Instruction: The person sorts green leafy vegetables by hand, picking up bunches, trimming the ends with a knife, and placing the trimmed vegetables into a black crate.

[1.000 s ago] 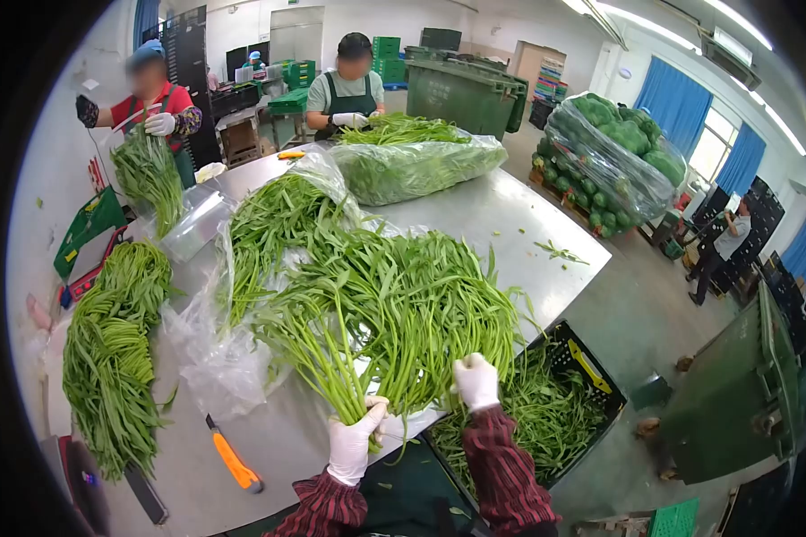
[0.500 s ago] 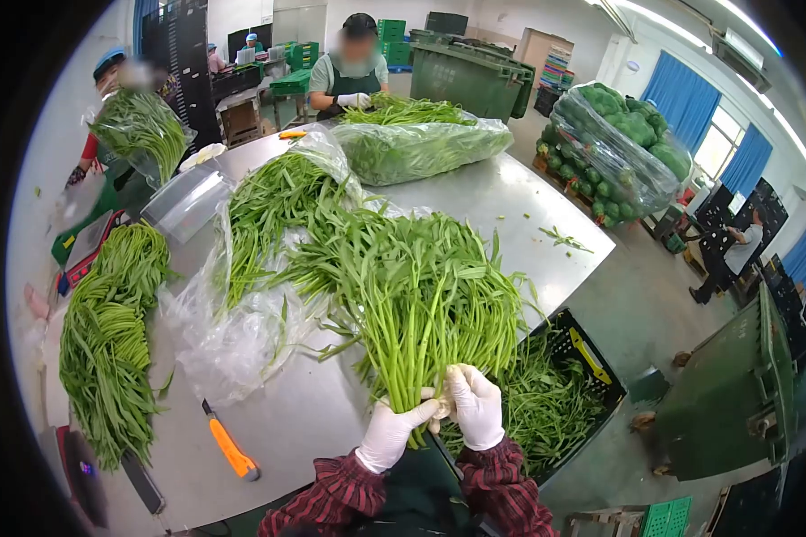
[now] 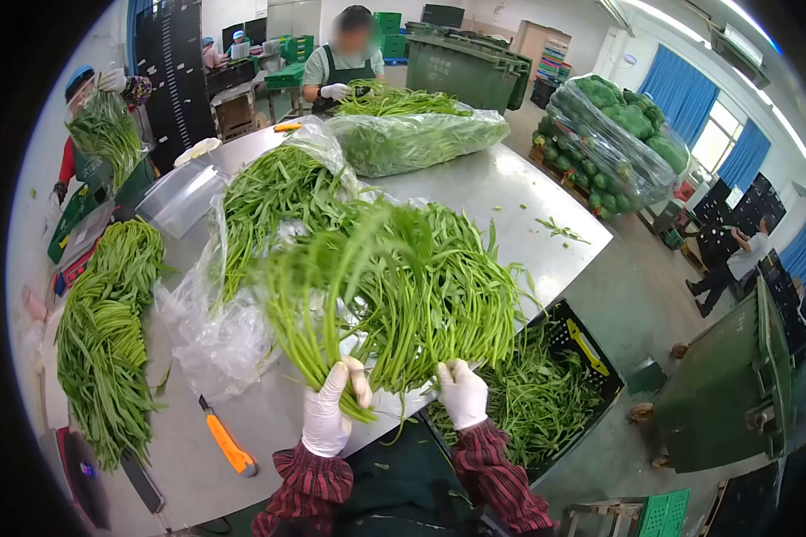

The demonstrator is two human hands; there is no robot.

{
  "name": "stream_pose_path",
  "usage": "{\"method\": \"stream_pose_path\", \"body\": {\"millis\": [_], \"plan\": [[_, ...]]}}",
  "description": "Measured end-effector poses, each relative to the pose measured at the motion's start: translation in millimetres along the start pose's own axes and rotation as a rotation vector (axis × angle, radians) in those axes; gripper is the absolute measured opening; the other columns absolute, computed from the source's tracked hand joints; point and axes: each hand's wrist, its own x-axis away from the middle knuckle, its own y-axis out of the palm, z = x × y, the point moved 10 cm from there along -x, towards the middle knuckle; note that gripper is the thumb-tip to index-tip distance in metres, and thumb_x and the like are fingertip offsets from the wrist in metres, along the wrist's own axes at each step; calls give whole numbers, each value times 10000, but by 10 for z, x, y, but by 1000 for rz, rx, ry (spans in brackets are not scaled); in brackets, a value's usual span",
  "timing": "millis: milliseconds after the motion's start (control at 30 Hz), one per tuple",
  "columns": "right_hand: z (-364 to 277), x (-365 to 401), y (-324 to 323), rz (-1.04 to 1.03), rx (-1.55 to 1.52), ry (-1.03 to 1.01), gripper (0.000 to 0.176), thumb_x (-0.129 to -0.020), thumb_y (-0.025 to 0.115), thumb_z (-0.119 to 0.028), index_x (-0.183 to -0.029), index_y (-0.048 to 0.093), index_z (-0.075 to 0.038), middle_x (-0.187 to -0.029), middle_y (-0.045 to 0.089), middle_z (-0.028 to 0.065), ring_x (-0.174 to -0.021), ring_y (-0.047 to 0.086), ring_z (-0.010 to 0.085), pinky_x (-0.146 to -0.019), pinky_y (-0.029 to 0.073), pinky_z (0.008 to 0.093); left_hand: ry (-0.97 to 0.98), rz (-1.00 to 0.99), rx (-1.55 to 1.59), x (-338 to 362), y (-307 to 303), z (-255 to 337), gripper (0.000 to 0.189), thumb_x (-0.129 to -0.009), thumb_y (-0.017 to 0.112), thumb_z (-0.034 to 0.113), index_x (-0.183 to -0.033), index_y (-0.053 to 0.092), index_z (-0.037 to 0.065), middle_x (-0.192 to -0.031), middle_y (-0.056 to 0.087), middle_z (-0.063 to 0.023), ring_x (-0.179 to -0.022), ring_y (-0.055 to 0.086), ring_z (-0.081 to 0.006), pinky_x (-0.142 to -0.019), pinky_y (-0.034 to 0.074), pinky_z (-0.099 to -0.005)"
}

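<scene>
My left hand [image 3: 333,410], in a white glove, is closed round the stem ends of a bunch of leafy greens [image 3: 306,336], whose blurred tops arch up to the right. My right hand [image 3: 462,394], also gloved, is closed at the lower edge of the larger pile of greens [image 3: 439,295]; what its fingers pinch is too small to make out. Behind the bunch, more greens [image 3: 282,192] lie in an open clear plastic bag [image 3: 210,345]. An orange cutter [image 3: 227,443] rests on the metal table [image 3: 287,447], left of my left hand.
Below the table's right edge stands a black crate [image 3: 607,385] of loose greens. Another heap of greens [image 3: 107,331] lies at the left. Across the table, a person [image 3: 345,63] stands behind a bagged pile [image 3: 421,141]; another person [image 3: 85,152] holds a bag at far left.
My left hand has moved left and slightly up, carrying a bunch away from the pile. My right hand has shifted slightly left, so the hands are farther apart. The person at far left has raised the bag.
</scene>
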Motion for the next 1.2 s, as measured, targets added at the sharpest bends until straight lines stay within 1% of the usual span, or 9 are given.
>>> {"method": "stream_pose_path", "body": {"millis": [167, 267, 633, 700, 767, 833, 967, 1100, 1200], "plan": [[-7, -94, 396, -160, 243, -87, 220, -847, 603, -271, -790, 554, -65, -646, 591, 145, -612, 593, 344, -557, 462, 396, 0, 41, 45, -58, -82, 51, 163, -899, 544, 159, -1006, 528, 37, -599, 482, -37, -514, 446, -142, -517, 375, -269], [-251, -82, -56, 21, -46, -78, 191, -872, 564, -247, -796, 529, -76, -641, 582, 146, -592, 589, 338, -529, 455, 407, -162, 99, 104, -32, -260, -257, 121, -893, 536, 96, -994, 535, 29, -566, 473, -16, -471, 429, -119, -475, 359, -245], [303, -53, -670, 321, 247, 14, 220, -846, 593, -255, -935, 557, -58, -709, 614, 141, -648, 600, 358, -611, 479, 418, -170, 235, -28, -85, -268, -573, 104, -868, 586, 88, -930, 565, 7, -677, 541, -28, -524, 504, -111, -462, 393, -224], [325, -65, -215, -86, 106, 168, 313, -872, 559, -360, -896, 584, -48, -689, 624, 151, -671, 605, 367, -613, 479, 412, -161, 225, -12, -57, -255, -592, 103, -869, 585, 85, -930, 564, 5, -672, 541, -30, -521, 503, -112, -458, 391, -223], [205, -93, 93, -193, 329, 43, 357, -882, 552, -373, -809, 589, -26, -641, 621, 139, -513, 602, 262, -540, 478, 364, -179, 225, 2, -5, -232, -631, 107, -872, 581, 86, -937, 560, 5, -664, 537, -31, -521, 502, -113, -457, 387, -221], [614, -45, 668, -544, -376, 426, 311, -881, 568, -299, -772, 581, -8, -600, 600, 85, -447, 564, 160, -444, 442, 289, -219, 170, -2, 22, -200, -665, 98, -877, 570, 93, -933, 552, 14, -674, 529, -46, -524, 500, -137, -467, 397, -251], [92, -225, -246, -217, -966, 470, 232, -907, 532, -175, -759, 571, -1, -584, 531, 16, -430, 458, 79, -405, 364, 214, -143, 229, -42, 16, -272, -448, 99, -874, 573, 80, -934, 551, 4, -654, 531, -36, -508, 488, -119, -462, 385, -233], [-319, -122, -1150, 291, -576, 112, 227, -950, 473, -185, -867, 546, 13, -634, 518, 22, -404, 435, 58, -369, 348, 197, -150, 230, -66, 8, -261, -465, 89, -873, 572, 76, -931, 557, 10, -666, 534, -36, -514, 491, -116, -465, 389, -232], [-252, -105, -865, 235, -299, -78, 232, -942, 497, -201, -897, 547, 22, -638, 533, 33, -425, 484, 65, -400, 391, 214, -167, 185, -65, 38, -167, -536, 108, -873, 576, 82, -948, 561, 7, -679, 543, -38, -536, 501, -110, -469, 389, -223]]}}
